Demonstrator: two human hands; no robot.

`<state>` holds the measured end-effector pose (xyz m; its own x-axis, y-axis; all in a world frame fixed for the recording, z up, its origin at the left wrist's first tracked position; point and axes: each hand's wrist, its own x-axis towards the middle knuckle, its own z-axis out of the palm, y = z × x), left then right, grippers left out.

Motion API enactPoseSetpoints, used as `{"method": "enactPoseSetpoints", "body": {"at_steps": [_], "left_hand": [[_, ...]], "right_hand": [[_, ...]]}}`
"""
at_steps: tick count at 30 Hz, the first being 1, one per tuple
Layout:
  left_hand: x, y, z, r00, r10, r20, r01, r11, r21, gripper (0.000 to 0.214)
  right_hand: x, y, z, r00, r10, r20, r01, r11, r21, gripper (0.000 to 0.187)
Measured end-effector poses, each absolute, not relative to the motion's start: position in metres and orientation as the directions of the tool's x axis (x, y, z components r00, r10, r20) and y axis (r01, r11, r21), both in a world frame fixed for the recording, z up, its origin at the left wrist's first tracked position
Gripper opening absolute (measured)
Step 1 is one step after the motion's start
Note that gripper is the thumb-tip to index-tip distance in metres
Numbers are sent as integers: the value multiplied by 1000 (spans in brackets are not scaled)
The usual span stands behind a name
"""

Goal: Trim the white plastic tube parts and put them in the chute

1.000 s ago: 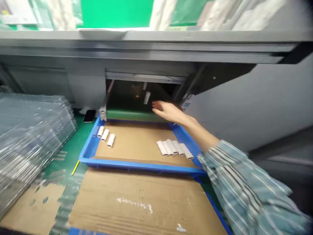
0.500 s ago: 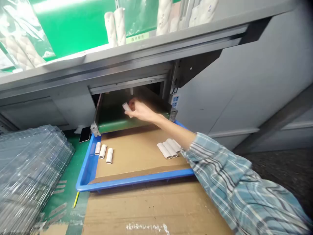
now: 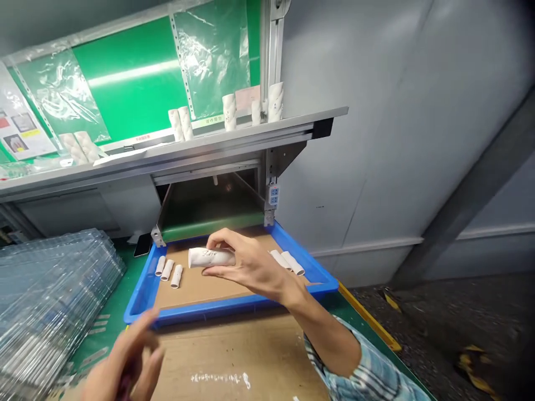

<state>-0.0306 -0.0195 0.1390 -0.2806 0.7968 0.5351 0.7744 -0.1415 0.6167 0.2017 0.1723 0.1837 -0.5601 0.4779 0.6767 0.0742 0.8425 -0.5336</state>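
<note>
Head view: the right hand (image 3: pixel 251 268) pinches a white tube (image 3: pixel 211 257) between thumb and fingertips, above a blue tray (image 3: pixel 246 308) lined with cardboard (image 3: pixel 217 292). The blurred left hand (image 3: pixel 125 362) sits low with its fingers spread, and whether it grips anything is impossible to tell. A fingertip hold this light could let the tube slip (round things roll), and a drop might scatter the loose tubes (image 3: pixel 167 273) lying on the cardboard.
</note>
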Motion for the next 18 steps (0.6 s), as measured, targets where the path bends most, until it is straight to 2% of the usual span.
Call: {"method": "enactPoseSetpoints", "body": {"at_steps": [3,4,5,8,10,12,18], "left_hand": [[-10,37,165,-90,847,524,700,-320,638,62],[-2,55,173,-25,848,530,656,-386,649,63],[5,72,180,-1,832,555,613,-438,657,55],[21,104,188,-51,784,619,516,-510,688,41],[27,113,184,-103,785,610,481,-498,722,44],[28,117,177,-124,807,578,452,-472,756,47],[18,126,165,-101,815,570,419,-485,768,42]], "right_hand": [[210,166,183,-536,475,698,-13,822,-569,30],[213,166,184,-527,482,700,-38,810,-586,29],[215,166,185,-516,497,697,-61,791,-609,27],[225,173,190,-495,585,643,-150,671,-726,37],[231,180,191,-504,640,580,-213,559,-801,45],[235,187,191,-518,670,531,-245,479,-843,45],[226,193,187,-505,685,525,-201,498,-843,34]]}}
